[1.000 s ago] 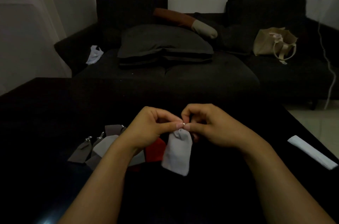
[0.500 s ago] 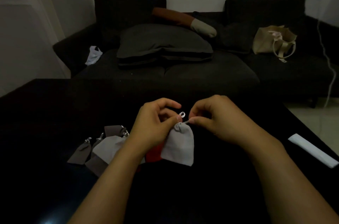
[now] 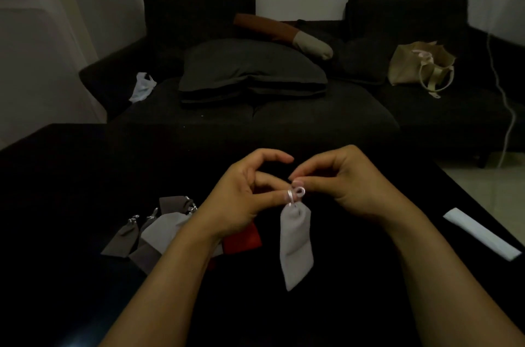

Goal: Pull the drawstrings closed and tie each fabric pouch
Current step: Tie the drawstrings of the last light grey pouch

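A pale grey fabric pouch hangs by its drawstring above the dark table, its neck gathered. A small loop of pale ribbon drawstring shows at its top. My left hand pinches the string at the pouch's neck, index finger arched above. My right hand pinches the string loop from the right with thumb and fingertips. Under my left forearm lie a red pouch, a white-grey pouch and several brown-grey pouches with ribbon ends.
A folded white strip lies near the table's right edge. Beyond the table stands a dark sofa with a grey cushion, a beige tote bag and a white plastic bag. A white cable hangs at right.
The pouch has turned and hangs longer and narrower under the hands. My left index finger has lifted clear, and the ribbon loop at the neck has grown into view between both hands.
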`<state>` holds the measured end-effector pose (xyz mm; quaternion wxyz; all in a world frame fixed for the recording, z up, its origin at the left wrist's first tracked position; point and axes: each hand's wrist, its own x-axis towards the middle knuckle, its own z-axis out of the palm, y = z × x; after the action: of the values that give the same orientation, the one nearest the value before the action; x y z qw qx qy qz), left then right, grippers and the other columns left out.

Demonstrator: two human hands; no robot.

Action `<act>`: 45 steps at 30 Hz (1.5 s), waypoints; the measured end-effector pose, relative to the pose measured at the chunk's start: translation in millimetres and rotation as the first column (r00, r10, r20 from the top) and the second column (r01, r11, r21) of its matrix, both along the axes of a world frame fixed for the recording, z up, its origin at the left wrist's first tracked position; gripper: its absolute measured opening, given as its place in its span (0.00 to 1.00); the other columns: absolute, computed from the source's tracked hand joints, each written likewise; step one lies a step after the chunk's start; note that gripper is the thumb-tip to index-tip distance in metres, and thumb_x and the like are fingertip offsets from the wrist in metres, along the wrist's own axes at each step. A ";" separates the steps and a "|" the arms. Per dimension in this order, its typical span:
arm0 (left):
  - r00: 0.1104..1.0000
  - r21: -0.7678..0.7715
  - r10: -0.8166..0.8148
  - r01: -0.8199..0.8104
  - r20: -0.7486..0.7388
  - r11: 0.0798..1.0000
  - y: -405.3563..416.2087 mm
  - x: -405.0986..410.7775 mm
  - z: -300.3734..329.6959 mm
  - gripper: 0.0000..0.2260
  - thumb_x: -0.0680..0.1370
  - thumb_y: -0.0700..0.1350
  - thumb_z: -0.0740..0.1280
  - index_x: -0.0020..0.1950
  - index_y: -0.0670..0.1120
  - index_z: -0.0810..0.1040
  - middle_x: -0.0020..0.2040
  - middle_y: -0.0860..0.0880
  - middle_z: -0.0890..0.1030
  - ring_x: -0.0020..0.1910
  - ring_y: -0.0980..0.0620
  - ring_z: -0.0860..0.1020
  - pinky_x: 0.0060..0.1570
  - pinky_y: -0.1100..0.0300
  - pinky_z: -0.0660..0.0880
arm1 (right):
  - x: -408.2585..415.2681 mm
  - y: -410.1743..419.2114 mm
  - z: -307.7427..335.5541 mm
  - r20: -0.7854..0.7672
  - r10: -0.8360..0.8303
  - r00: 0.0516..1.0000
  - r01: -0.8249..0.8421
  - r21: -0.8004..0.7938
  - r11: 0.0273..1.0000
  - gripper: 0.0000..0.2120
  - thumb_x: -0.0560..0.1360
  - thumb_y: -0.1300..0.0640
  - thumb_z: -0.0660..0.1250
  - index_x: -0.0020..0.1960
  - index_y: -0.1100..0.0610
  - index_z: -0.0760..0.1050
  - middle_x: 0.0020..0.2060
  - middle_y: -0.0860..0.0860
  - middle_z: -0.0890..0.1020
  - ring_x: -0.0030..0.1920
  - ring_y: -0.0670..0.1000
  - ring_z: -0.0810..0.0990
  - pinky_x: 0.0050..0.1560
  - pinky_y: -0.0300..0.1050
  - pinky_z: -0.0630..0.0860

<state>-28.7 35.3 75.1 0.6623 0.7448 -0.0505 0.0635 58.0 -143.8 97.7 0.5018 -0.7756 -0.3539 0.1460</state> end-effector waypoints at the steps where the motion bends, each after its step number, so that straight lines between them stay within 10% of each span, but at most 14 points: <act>1: 1.000 -0.047 0.025 -0.024 0.009 0.999 -1.4 0.4 1.1 0.22 0.72 0.37 0.72 0.64 0.49 0.74 0.44 0.43 0.86 0.48 0.49 0.85 0.49 0.63 0.78 | -0.6 0.3 0.2 -0.042 0.000 0.999 0.001 0.030 1.000 0.06 0.72 0.61 0.73 0.48 0.55 0.85 0.44 0.48 0.87 0.49 0.44 0.85 0.51 0.41 0.80; 5: 0.978 -0.149 0.195 -0.183 0.073 0.972 -8.1 4.9 -0.8 0.14 0.73 0.37 0.71 0.57 0.47 0.79 0.42 0.47 0.86 0.45 0.52 0.85 0.45 0.64 0.79 | -5.2 9.7 -2.9 -0.138 -0.115 0.984 0.135 0.150 0.979 0.05 0.70 0.60 0.75 0.46 0.59 0.85 0.41 0.53 0.87 0.44 0.48 0.86 0.44 0.38 0.81; 20: 0.841 0.323 0.434 -0.529 0.324 0.785 -22.3 14.6 -16.6 0.05 0.77 0.39 0.70 0.46 0.50 0.80 0.39 0.55 0.82 0.39 0.61 0.80 0.37 0.70 0.75 | -1.5 15.9 -8.7 -0.344 -0.115 0.932 0.179 0.160 0.971 0.06 0.75 0.63 0.69 0.47 0.62 0.85 0.43 0.57 0.87 0.45 0.50 0.86 0.44 0.39 0.82; 27: 0.889 0.619 0.291 -0.456 0.354 0.639 -20.4 13.1 -18.4 0.04 0.76 0.46 0.70 0.45 0.55 0.78 0.40 0.58 0.79 0.39 0.63 0.78 0.37 0.73 0.71 | 2.4 8.7 -12.7 -0.081 -0.136 0.987 0.131 -0.064 0.989 0.06 0.69 0.65 0.76 0.46 0.60 0.85 0.41 0.53 0.87 0.46 0.47 0.86 0.51 0.40 0.82; 38: 0.941 -0.036 0.267 -0.280 -0.205 0.959 -20.0 20.0 -12.4 0.13 0.81 0.41 0.64 0.39 0.48 0.84 0.35 0.52 0.84 0.35 0.58 0.81 0.34 0.64 0.75 | 5.0 12.3 -18.9 -0.001 -0.252 0.968 0.252 0.045 0.967 0.06 0.66 0.64 0.79 0.41 0.57 0.85 0.36 0.51 0.86 0.40 0.46 0.86 0.45 0.41 0.82; 45: 0.951 -0.134 0.282 -0.298 -0.126 0.945 -19.8 16.7 -10.9 0.06 0.79 0.39 0.66 0.44 0.44 0.82 0.35 0.50 0.84 0.35 0.57 0.82 0.34 0.65 0.77 | 4.2 12.4 -20.6 -0.156 -0.128 0.979 0.152 0.152 0.977 0.06 0.72 0.67 0.73 0.48 0.64 0.84 0.43 0.57 0.87 0.47 0.51 0.86 0.51 0.42 0.82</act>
<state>-12.0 15.5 64.2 0.7021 0.6939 0.0995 0.1249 62.1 -131.4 77.0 0.5971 -0.7424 -0.2713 0.1371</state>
